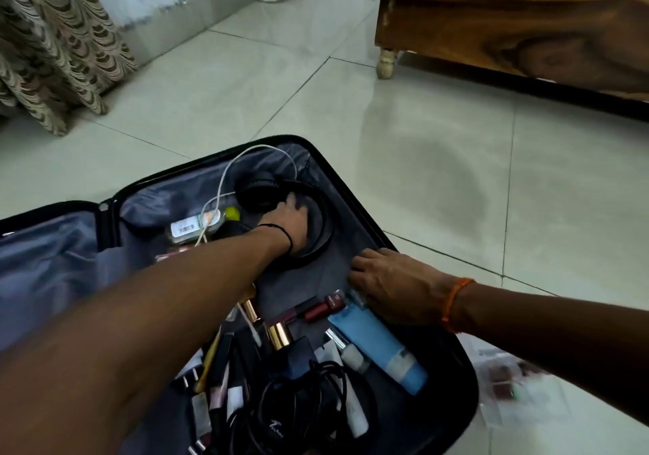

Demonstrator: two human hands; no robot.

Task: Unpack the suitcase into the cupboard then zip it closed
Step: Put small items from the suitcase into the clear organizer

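A black suitcase lies open on the tiled floor, lined in grey fabric. My left hand reaches deep into its far corner and grips the black headphones. Resting on the lining near the right rim, my right hand has its fingers spread and touches the top of a blue tube. Below the hands lie a red lipstick, a gold-capped bottle, black cables and several small cosmetics. A white cable loops over a clear labelled bottle.
A wooden piece of furniture on short legs stands at the back right. A patterned curtain hangs at the back left. Clear plastic packets lie on the floor right of the suitcase. Pale floor tiles stretch between.
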